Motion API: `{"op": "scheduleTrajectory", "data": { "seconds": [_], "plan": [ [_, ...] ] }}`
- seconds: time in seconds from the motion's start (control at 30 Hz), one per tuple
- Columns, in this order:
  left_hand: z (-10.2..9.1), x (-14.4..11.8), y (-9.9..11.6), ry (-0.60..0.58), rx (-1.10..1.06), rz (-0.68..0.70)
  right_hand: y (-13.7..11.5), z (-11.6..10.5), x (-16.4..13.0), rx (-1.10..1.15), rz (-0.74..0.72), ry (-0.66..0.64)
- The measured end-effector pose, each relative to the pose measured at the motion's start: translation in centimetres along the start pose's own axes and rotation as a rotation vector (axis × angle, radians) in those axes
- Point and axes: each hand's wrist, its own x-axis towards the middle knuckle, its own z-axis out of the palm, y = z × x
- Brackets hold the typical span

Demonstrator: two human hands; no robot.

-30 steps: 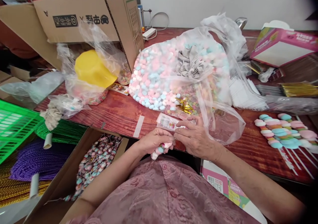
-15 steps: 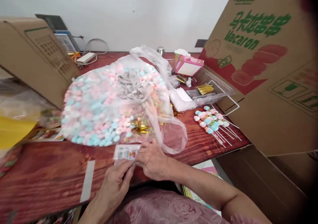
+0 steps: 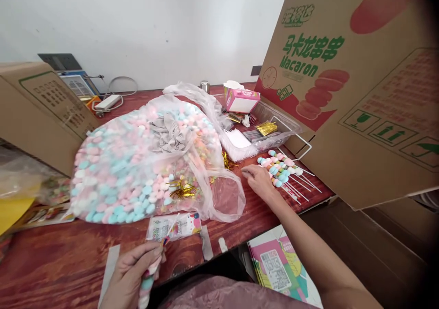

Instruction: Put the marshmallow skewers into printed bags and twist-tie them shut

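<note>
The left hand (image 3: 128,274) is closed round a candy skewer (image 3: 148,279) at the near table edge, its lower end cut off, the stick reaching into a printed wrapper (image 3: 174,226) whose writing is too small to read. The right hand (image 3: 258,180), fingers loosely open and holding nothing, rests beside a row of skewers (image 3: 283,168). Behind it, a carton (image 3: 346,85) reads "Macaron"; between the hands a bag of sweets (image 3: 137,162) lies on the red wooden table (image 3: 65,258).

Dusky-pink patterned garment (embossed florals), forearms bare, hands ungloved
</note>
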Motion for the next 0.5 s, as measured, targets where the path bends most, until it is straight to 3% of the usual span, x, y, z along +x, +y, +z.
{"op": "scheduleTrajectory", "data": {
  "seconds": [0.1,0.23,0.37,0.5],
  "plan": [
    [1.3,-0.9,0.3,0.044,-0.039,0.045,-0.6,1.5,1.4,-0.007,-0.047,-0.119],
    [1.7,-1.5,-0.1,0.096,-0.041,0.091,-1.9,3.2,1.2,-0.014,-0.038,-0.163],
    [0.9,-1.7,-0.9,0.073,-0.024,0.07,-0.7,3.1,1.4,0.108,0.018,-0.121],
    [0.6,-1.8,-0.8,0.082,-0.053,0.071,1.3,2.0,1.4,0.324,0.073,0.0]
  ]
}}
